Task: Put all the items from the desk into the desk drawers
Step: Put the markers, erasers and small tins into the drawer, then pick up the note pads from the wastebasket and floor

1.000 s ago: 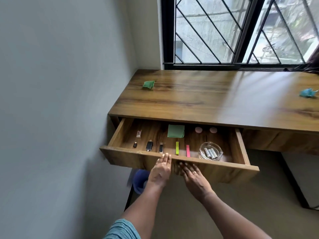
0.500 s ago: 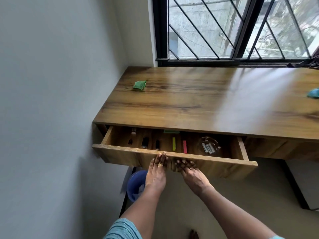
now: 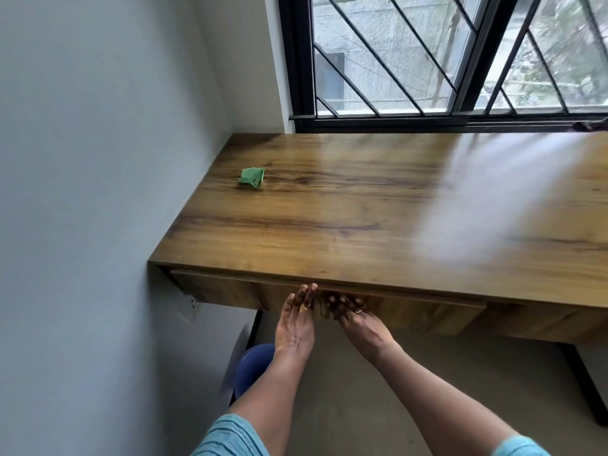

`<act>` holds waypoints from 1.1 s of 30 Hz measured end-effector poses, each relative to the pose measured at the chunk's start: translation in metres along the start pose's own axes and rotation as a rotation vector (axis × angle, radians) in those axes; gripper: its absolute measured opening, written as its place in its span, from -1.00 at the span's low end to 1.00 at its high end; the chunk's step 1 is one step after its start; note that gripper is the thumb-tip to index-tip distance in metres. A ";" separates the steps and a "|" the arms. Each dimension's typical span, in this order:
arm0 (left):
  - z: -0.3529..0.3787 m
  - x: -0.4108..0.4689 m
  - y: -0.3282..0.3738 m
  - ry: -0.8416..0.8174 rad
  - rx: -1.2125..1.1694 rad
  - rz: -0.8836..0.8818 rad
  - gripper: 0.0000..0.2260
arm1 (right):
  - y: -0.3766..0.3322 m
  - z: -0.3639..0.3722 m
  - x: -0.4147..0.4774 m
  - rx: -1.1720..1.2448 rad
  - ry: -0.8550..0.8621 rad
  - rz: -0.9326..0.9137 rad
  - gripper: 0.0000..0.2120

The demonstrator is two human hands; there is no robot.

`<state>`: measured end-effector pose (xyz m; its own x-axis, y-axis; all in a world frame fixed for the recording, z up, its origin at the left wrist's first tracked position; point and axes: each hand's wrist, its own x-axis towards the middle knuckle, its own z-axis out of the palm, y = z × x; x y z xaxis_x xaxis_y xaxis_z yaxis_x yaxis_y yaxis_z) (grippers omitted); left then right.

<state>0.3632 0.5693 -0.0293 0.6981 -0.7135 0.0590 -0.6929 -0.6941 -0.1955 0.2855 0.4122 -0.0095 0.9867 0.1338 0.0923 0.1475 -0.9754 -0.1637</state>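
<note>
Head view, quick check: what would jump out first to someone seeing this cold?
Both hands, left hand and right hand, press flat against the drawer front, which sits flush under the desk edge. A crumpled green paper lies alone on the desktop near the left wall. Behind, a black-barred window fills the top of the view.
</note>
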 end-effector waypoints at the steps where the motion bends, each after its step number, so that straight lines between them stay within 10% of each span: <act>1: 0.001 0.005 0.000 0.003 0.004 0.011 0.25 | 0.002 -0.001 0.002 0.003 -0.002 0.002 -0.50; 18: -0.073 0.042 -0.061 0.402 -0.033 0.326 -0.59 | -0.002 -0.079 0.080 -0.154 0.338 -0.457 -0.85; 26: -0.117 0.133 -0.127 0.177 -0.147 -0.289 -0.67 | 0.031 -0.113 0.159 -0.130 0.380 -0.304 -0.87; 33: -0.098 0.236 -0.184 -0.065 -0.549 -0.792 -0.13 | 0.103 -0.116 0.202 -0.208 0.457 -0.220 -0.78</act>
<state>0.6376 0.5195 0.1165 0.9965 -0.0237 -0.0803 0.0071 -0.9316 0.3633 0.4925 0.3185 0.1064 0.7974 0.2938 0.5271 0.2845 -0.9533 0.1010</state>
